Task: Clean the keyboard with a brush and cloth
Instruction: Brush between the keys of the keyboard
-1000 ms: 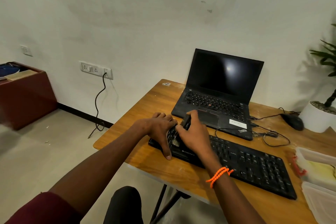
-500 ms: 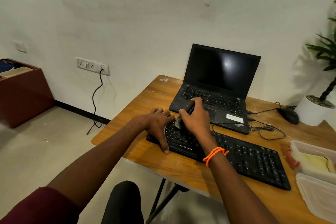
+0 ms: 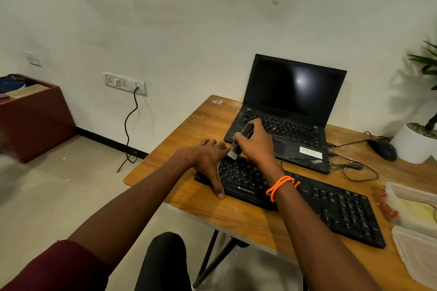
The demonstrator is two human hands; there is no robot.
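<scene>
Black keyboard (image 3: pixel 307 201) lies flat on the wooden table (image 3: pixel 208 125), running on a slant from its left end near the table's near-left edge out toward 4 o'clock. Left hand (image 3: pixel 208 160) rests on the keyboard's left end, fingers straight and spread, palm down, thumb stretched toward 6 o'clock with its tip on the keyboard's front edge. Right hand (image 3: pixel 256 144) sits at 2 o'clock from the left hand, nearly touching it, fingers curled round the dark handle of a brush (image 3: pixel 240 142). Brush is tilted, handle end toward 1 o'clock, pale bristles pointing down toward 7 o'clock over the top rows of keys at the left end; whether the bristles actually touch the keys is hard to judge from here, the tip being slightly blurred. Orange beaded bracelet (image 3: pixel 281 186) on the right wrist, above the keyboard's middle. Open laptop (image 3: pixel 290 106), screen dark, stands just behind the keyboard at 12 o'clock. Black mouse (image 3: pixel 383 149) at 3 o'clock from the laptop, its cable (image 3: pixel 354 170) looped on the table between. White plant pot (image 3: pixel 413 144) just beyond the mouse. Clear plastic containers (image 3: pixel 416 231) at the table's right edge, something yellowish inside one.
</scene>
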